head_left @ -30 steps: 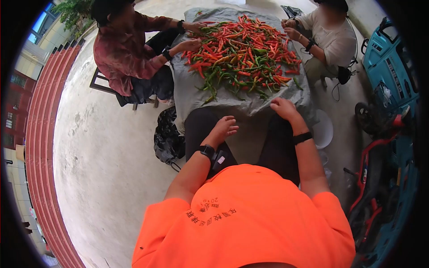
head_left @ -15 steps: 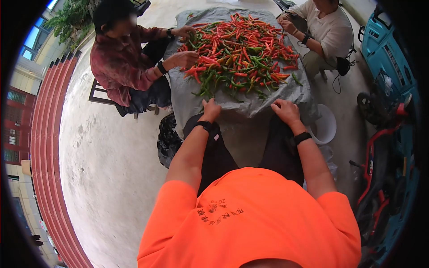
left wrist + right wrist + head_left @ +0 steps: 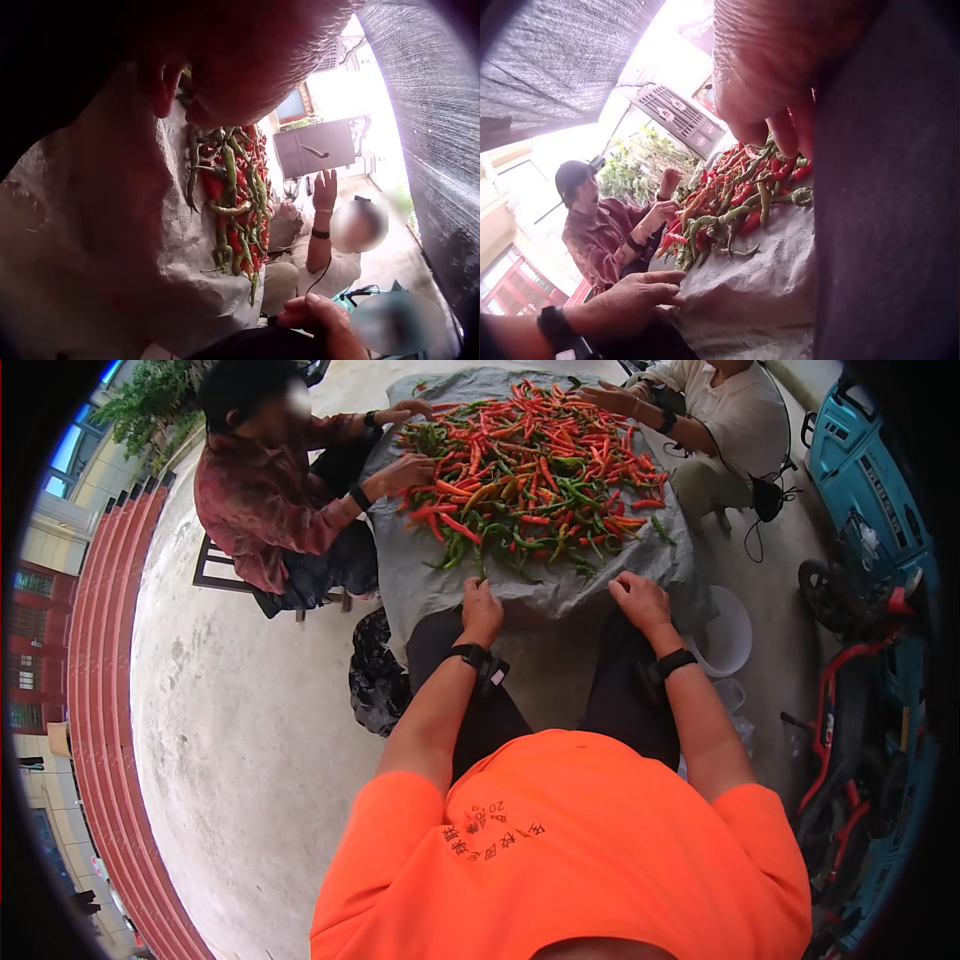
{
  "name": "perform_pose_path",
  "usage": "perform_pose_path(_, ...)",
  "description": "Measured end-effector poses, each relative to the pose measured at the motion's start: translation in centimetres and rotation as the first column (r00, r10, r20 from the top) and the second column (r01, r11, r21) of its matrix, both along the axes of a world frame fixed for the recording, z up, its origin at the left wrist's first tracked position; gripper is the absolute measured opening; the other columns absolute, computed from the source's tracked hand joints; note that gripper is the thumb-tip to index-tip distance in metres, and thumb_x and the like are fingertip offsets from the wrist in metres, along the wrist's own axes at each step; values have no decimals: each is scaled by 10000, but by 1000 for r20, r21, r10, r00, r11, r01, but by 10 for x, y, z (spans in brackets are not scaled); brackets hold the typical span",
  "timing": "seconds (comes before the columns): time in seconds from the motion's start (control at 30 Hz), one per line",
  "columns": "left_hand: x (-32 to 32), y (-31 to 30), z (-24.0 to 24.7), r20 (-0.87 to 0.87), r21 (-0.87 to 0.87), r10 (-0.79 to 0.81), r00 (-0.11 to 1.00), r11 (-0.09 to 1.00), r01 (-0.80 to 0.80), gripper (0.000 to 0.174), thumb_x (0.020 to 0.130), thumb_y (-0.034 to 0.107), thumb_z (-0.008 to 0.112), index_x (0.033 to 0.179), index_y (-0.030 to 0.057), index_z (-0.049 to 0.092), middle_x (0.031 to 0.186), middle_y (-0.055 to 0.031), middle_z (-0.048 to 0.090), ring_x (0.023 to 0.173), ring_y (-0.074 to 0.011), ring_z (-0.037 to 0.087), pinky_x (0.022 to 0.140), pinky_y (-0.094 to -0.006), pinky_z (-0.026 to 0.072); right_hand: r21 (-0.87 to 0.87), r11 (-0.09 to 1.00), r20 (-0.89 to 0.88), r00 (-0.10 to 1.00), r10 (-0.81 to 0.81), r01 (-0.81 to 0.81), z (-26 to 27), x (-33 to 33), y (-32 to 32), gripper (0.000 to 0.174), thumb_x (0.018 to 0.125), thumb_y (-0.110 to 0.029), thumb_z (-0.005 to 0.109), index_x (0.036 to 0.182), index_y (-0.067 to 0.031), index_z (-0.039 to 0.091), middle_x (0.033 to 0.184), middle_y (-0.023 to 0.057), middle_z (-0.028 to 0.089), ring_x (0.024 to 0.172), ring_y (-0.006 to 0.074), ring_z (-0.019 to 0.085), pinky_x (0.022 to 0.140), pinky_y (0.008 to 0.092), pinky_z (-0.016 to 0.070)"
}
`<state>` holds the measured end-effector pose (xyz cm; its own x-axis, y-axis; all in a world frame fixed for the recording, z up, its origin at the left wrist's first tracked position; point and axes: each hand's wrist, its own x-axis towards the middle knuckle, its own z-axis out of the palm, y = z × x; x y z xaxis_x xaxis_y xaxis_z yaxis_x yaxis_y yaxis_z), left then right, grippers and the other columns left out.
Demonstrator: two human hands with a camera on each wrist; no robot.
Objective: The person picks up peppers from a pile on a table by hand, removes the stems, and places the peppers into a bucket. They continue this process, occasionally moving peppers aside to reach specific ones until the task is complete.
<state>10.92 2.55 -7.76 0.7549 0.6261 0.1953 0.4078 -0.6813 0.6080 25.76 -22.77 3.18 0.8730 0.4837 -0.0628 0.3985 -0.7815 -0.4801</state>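
Note:
A heap of red and green chili peppers (image 3: 540,470) lies on a grey cloth (image 3: 420,585) spread over a table. My left hand (image 3: 482,612) reaches the cloth's near edge, its fingertips right at a green chili (image 3: 480,560) on the front of the heap. In the right wrist view the fingers of this left hand (image 3: 634,300) look fairly straight and apart. My right hand (image 3: 642,602) rests on the cloth's near right edge, fingers loosely bent, with nothing seen in it. In the left wrist view, the right hand (image 3: 319,319) appears beyond the cloth.
One person (image 3: 265,500) sits at the left, hands at the peppers; another person (image 3: 735,420) sits at the right with a hand over them. A black plastic bag (image 3: 378,675) and a white bucket (image 3: 725,635) flank my legs. A turquoise vehicle (image 3: 870,490) stands far right.
My left hand has moved forward from above my lap to the front of the pepper heap. My right hand stays at the cloth's edge. The person at the right has reached over the peppers.

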Motion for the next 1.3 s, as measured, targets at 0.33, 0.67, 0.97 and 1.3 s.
perform_pose_path(0.33, -4, -11, 96, 410, -911, 259, 875, 75, 405, 373, 881, 98, 517, 1248, 31, 488, 1164, -55, 531, 1035, -160, 568, 808, -296, 473, 9, 1000, 5, 1000, -2, 2, -2, -3, 3, 294, 808, -399, 543, 884, -147, 676, 845, 96, 669, 829, 317, 624, 770, 411, 483)
perform_pose_path(0.67, -36, -41, 116, 422, -862, -86, 903, 269, 429, 368, 905, 140, 504, 1259, 40, 496, 1231, -24, 505, 1089, -175, 553, 902, -306, 428, 36, 999, -81, 996, 32, -29, 1, -3, 3, 327, 842, -410, 545, 954, -126, 663, 836, 51, 667, 846, 228, 633, 759, 343, 471)
perform_pose_path(0.97, -67, -79, 94, 318, -853, -433, 843, 257, 454, 309, 917, 164, 506, 1179, 15, 570, 1219, -41, 431, 1066, -182, 558, 891, -298, 445, 671, 706, -669, 595, 445, 227, -12, -52, 37, 302, 919, -275, 548, 1173, -111, 569, 990, -47, 595, 910, 59, 549, 793, 239, 451)
perform_pose_path(1.3, -68, -71, 58, 143, -906, -481, 865, 288, 309, 233, 905, 170, 539, 1100, 66, 614, 929, 8, 585, 856, -98, 564, 795, -253, 463, 586, 750, -676, 696, 242, 309, -35, -65, 32, 151, 878, -218, 610, 899, -71, 634, 740, -39, 579, 634, 52, 509, 591, 208, 424)
